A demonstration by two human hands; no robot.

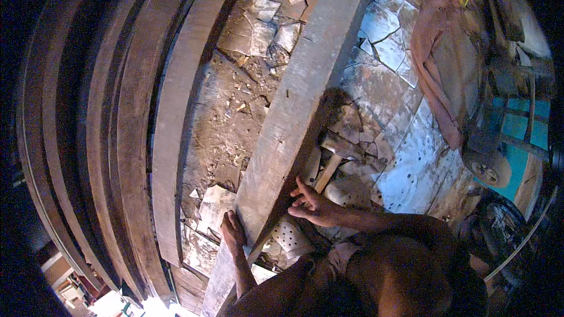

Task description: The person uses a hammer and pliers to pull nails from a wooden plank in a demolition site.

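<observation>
A long weathered wooden beam runs diagonally across the middle. My left hand grips its left edge near the lower end, fingers close together. My right hand is beside the beam's right edge, fingers apart and loosely bent, with nothing visible in them. A hammer with a dark head and wooden handle lies on the broken floor just beyond my right hand. Pale perforated clogs are beneath me beside the beam, partly hidden by my arms and legs.
Several more long beams lie side by side on the left. Broken tiles and rubble cover the floor. At the right are a dusty pinkish cloth or sack, a teal object, a small wheel and dark clutter.
</observation>
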